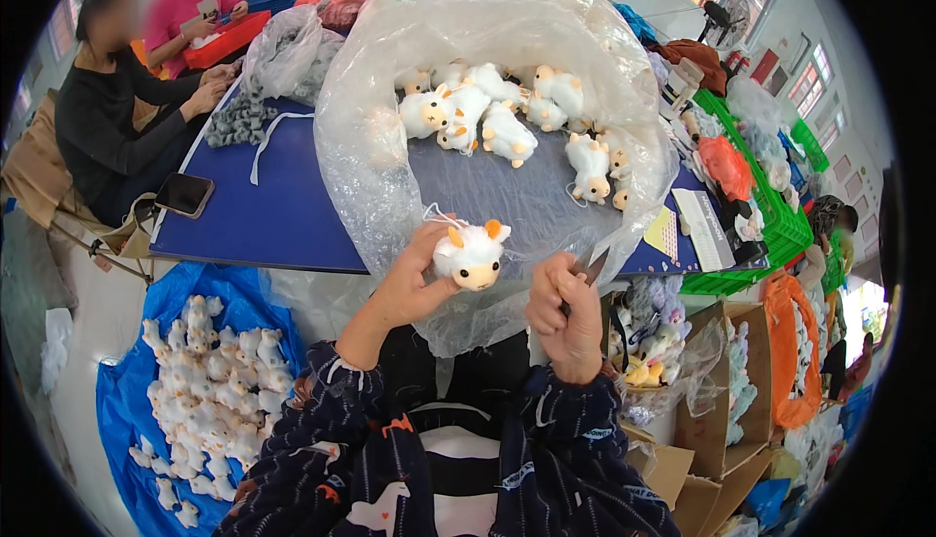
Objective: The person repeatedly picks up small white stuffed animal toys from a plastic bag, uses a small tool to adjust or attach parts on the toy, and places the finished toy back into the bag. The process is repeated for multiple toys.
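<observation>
My left hand (414, 284) is closed round a small white plush animal (470, 256) with orange ears, a cream muzzle and dark eyes; a thin white cord loops above it. My right hand (565, 313) grips small scissors, whose pointed metal blades (592, 262) stick up past the fingers. The handles are hidden in the fist. Beyond both hands a large clear plastic bag (366, 59) lies spread on the blue table (263, 210). Several similar plush animals (509, 134) lie in it, most of them heaped toward its far side.
A blue sack (117, 410) full of white plush pieces stands on the floor at left. A phone (184, 195) lies by the table's left edge. Two people sit at far left. Green crates (780, 235) and cardboard boxes (717, 420) stand at right.
</observation>
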Action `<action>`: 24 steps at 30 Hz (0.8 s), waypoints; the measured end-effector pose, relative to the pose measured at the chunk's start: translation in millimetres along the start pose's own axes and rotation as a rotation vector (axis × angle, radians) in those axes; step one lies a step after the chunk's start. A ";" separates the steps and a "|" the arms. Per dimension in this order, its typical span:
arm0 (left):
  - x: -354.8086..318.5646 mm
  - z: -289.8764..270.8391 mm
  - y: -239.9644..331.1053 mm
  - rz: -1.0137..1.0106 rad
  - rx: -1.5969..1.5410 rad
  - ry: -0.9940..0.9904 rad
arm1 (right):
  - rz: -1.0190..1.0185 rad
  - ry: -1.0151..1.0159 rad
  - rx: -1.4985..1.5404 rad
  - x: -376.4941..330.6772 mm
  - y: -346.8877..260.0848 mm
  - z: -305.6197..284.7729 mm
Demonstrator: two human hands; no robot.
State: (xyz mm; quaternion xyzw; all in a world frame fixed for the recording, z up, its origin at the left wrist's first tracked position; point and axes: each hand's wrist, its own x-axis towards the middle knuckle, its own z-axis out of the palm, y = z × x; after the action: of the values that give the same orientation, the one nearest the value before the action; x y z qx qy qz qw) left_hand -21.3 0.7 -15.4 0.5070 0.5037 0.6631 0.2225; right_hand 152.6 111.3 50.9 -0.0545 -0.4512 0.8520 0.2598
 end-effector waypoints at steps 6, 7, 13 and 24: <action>14.0 -5.3 13.0 0.230 0.436 -0.166 | -0.149 0.079 -0.703 22.4 16.2 -4.4; 14.5 -5.9 13.2 0.222 0.471 -0.131 | -0.164 0.097 -0.751 24.7 18.9 -6.3; 2.0 -9.5 31.5 0.190 0.542 0.042 | -0.185 0.220 -0.729 35.4 34.4 -17.5; 9.7 19.3 24.8 0.135 0.479 0.311 | -0.092 0.296 -0.635 37.6 38.2 -23.2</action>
State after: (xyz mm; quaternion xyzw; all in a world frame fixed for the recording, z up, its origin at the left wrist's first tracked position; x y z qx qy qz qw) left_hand -2.3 7.3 10.7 0.4698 0.6392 0.6082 -0.0278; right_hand 112.9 129.5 12.0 -0.2349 -0.6531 0.6395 0.3306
